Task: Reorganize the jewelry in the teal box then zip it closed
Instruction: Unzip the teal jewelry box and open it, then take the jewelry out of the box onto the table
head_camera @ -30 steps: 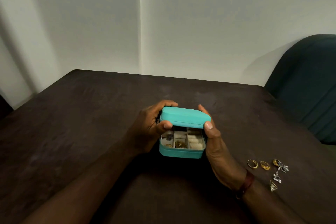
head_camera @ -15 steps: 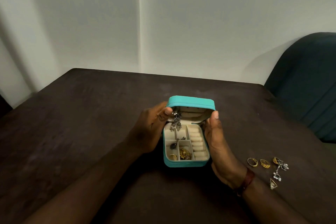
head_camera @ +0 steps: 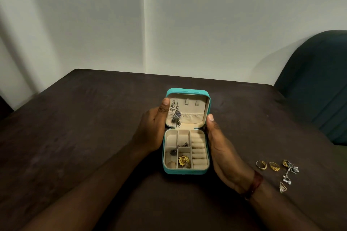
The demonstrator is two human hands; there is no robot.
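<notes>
The teal box (head_camera: pixel 185 172) lies open on the dark table (head_camera: pixel 84 127), its lid (head_camera: pixel 187 91) standing upright. Silver dangling earrings (head_camera: pixel 176 116) hang inside the lid. The cream tray holds a gold ornament (head_camera: pixel 184 161), a gold ring (head_camera: pixel 171 164), small dark pieces (head_camera: pixel 173 151) and a column of ring rolls (head_camera: pixel 199 151). My left hand (head_camera: pixel 152 129) pinches the lid's left edge, thumb on the rim and fingers behind it. My right hand (head_camera: pixel 223 152) lies along the box's right side with its thumb straight beside the lid's lower corner.
Loose jewelry lies on the table to the right of my right wrist: two gold rings (head_camera: pixel 261 165) (head_camera: pixel 274 166), a silver dangling earring (head_camera: pixel 290 171) and a triangular earring (head_camera: pixel 282 187). A dark green chair (head_camera: pixel 317 84) stands at the table's right edge. A white wall is behind.
The lid went from nearly shut to fully upright as both hands lifted it. My right thumb slid down off the lid's top edge to its lower corner.
</notes>
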